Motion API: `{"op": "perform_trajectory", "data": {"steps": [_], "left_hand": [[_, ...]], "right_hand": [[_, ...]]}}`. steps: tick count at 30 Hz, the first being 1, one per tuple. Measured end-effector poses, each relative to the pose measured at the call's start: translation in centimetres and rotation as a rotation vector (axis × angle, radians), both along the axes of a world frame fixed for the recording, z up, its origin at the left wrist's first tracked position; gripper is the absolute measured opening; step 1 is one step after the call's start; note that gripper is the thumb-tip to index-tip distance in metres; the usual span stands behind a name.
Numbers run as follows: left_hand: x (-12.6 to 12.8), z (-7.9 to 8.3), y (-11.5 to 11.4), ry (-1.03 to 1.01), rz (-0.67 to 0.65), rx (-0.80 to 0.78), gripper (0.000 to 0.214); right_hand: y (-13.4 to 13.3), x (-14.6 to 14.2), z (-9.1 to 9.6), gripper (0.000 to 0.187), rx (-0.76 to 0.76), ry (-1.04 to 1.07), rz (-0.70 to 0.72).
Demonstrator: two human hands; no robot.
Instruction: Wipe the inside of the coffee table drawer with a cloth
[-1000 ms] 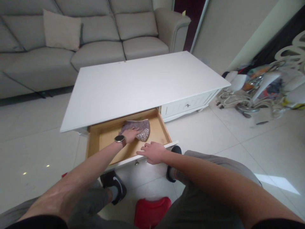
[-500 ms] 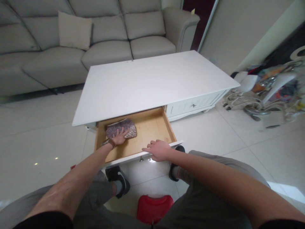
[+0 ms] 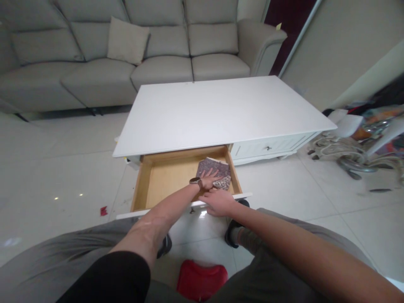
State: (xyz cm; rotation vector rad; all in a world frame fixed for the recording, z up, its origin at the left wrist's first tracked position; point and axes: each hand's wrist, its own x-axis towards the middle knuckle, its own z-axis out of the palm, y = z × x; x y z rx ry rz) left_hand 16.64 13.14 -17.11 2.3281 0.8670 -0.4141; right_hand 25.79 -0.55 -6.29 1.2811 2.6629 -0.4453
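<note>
My left hand (image 3: 208,180) lies flat with spread fingers on a folded purple-grey patterned cloth (image 3: 222,168), pressing it against the drawer floor. The cloth, pale-patterned at its near corner, is at the right end of the pulled-out wooden drawer (image 3: 160,174). My right hand (image 3: 218,203) is closed over the top edge of the drawer's white front, right beside the left hand. Its thumb and part of its fingers are hidden. A small metal knob (image 3: 192,210) shows on the drawer front.
The drawer belongs to a white coffee table (image 3: 217,113) with a second, closed drawer (image 3: 261,148) on the right. Behind stands a grey sofa (image 3: 164,71) with a cushion (image 3: 128,41). A red stool (image 3: 202,280) is below me. Furniture parts (image 3: 347,126) lie at right.
My left hand has slid the cloth from the drawer's left end to its right end. The right hand has stayed at the drawer front. The view has turned left.
</note>
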Motion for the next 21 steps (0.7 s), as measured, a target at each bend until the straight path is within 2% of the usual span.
{"op": "perform_trajectory", "data": {"steps": [3, 7, 10, 12, 15, 18, 21], "left_hand": [[-4.8, 1.2, 1.6, 0.046, 0.169, 0.021, 0.089], [-14.2, 2.2, 3.8, 0.177, 0.345, 0.089, 0.087], [-20.4, 1.7, 4.2, 0.297, 0.47, 0.173, 0.086], [-22.5, 1.1, 4.0, 0.358, 0.493, 0.23, 0.082], [-22.1, 0.5, 3.8, 0.37, 0.562, 0.229, 0.078], [-19.0, 1.0, 4.0, 0.22, 0.683, 0.151, 0.077], [-15.2, 1.8, 4.4, 0.042, 0.659, 0.126, 0.07]], "right_hand": [[-0.1, 0.0, -0.1, 0.036, -0.014, -0.015, -0.018], [-0.1, 0.0, -0.2, 0.034, 0.01, -0.008, -0.009], [0.0, 0.0, -0.1, 0.034, 0.004, -0.006, -0.015], [0.0, 0.0, 0.0, 0.034, -0.006, -0.006, -0.023], [0.0, 0.0, 0.0, 0.034, -0.008, -0.009, -0.027], [0.0, 0.0, 0.0, 0.034, -0.002, -0.013, -0.029], [-0.1, 0.0, 0.0, 0.034, 0.011, -0.011, -0.031]]}}
